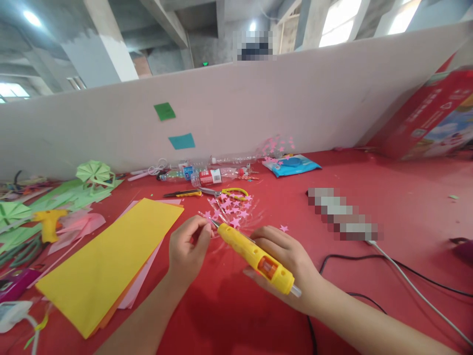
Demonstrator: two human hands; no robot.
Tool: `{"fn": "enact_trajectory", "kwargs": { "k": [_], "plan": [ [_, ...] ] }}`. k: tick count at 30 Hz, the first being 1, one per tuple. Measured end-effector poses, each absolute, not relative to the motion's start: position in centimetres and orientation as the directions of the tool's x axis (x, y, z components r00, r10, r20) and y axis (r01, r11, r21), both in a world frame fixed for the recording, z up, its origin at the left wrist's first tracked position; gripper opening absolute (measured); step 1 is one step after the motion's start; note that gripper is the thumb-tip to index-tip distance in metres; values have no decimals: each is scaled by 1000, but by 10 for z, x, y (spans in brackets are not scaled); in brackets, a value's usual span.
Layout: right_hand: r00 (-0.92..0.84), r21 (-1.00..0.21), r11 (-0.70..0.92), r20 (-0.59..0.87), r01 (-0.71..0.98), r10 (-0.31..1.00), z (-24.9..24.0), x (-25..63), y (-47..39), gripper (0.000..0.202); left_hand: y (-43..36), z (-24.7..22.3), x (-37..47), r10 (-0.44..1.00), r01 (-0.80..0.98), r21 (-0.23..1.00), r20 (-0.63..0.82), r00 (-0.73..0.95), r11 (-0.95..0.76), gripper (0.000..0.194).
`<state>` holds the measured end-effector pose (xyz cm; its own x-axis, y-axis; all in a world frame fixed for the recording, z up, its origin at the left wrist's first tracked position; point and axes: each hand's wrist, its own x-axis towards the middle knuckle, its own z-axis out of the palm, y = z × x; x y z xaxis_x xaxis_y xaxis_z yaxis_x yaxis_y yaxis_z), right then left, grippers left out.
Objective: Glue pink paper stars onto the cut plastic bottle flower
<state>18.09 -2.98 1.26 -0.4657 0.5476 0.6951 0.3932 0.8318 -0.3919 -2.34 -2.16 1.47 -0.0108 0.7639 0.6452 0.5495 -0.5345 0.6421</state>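
My right hand (286, 249) is wrapped round a yellow glue gun (254, 256), whose tip points up and left. At that tip, my left hand (190, 241) is closed in a pinch at the left end of a clear plastic piece; whether a small pink star is between the fingertips is too small to tell. The clear plastic piece with many pink stars (231, 209) lies on the red table just beyond both hands. One loose pink star (284, 228) rests to the right of it.
Yellow paper (111, 256) lies left, over orange and pink sheets. Behind are a cutter (183, 194), scissors (234, 192), plastic bottles (210, 176) and a blue packet (291, 165). Another yellow glue gun (49, 223) sits far left; a power strip (343, 214) and cables lie right.
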Motion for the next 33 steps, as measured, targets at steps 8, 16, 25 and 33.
{"fn": "enact_trajectory", "kwargs": {
  "k": [8,16,25,33],
  "plan": [
    [-481,-383,823,675,419,559,14,181,-30,28,-22,13,-22,783,554,651,622,1,-518,22],
    [-474,-356,820,683,449,556,11,180,-29,28,-23,14,-21,786,530,671,619,-14,-519,21],
    [-465,-351,810,681,471,566,8,180,-28,31,-22,14,-22,790,529,674,613,-10,-516,21],
    [-464,-348,810,683,472,564,5,180,-28,32,-21,13,-22,787,520,675,617,-8,-523,20]
  ]
}}
